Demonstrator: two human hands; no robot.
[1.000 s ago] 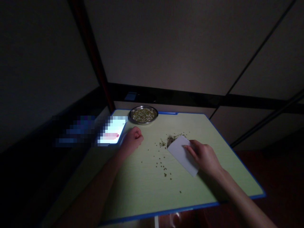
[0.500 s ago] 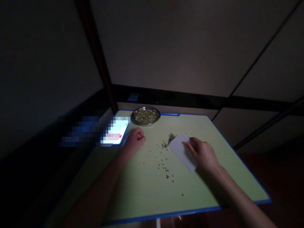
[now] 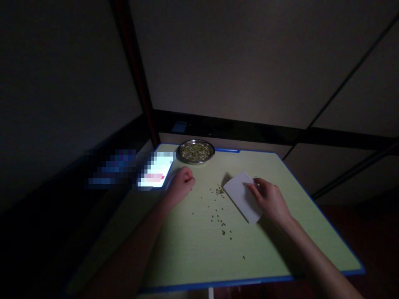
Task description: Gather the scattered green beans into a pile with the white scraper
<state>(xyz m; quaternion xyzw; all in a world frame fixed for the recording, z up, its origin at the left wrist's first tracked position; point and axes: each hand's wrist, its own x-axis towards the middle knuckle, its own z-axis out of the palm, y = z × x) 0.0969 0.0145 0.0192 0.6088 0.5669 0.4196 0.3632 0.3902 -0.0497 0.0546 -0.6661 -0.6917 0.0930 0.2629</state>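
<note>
Clock read from the middle of the pale green, blue-edged table, 12 at far side. Right hand, about 2 o'clock, pinches a flat white rectangular card; fingers beneath it hidden. Small greenish-brown seeds scatter from centre toward 6; any under card unseen. Left hand, 10 o'clock, curled in a loose fist; contents can't be made out. Round shiny metal dish of green bits at 11. Versus a second ago, fewer seeds show past card's far edge.
</note>
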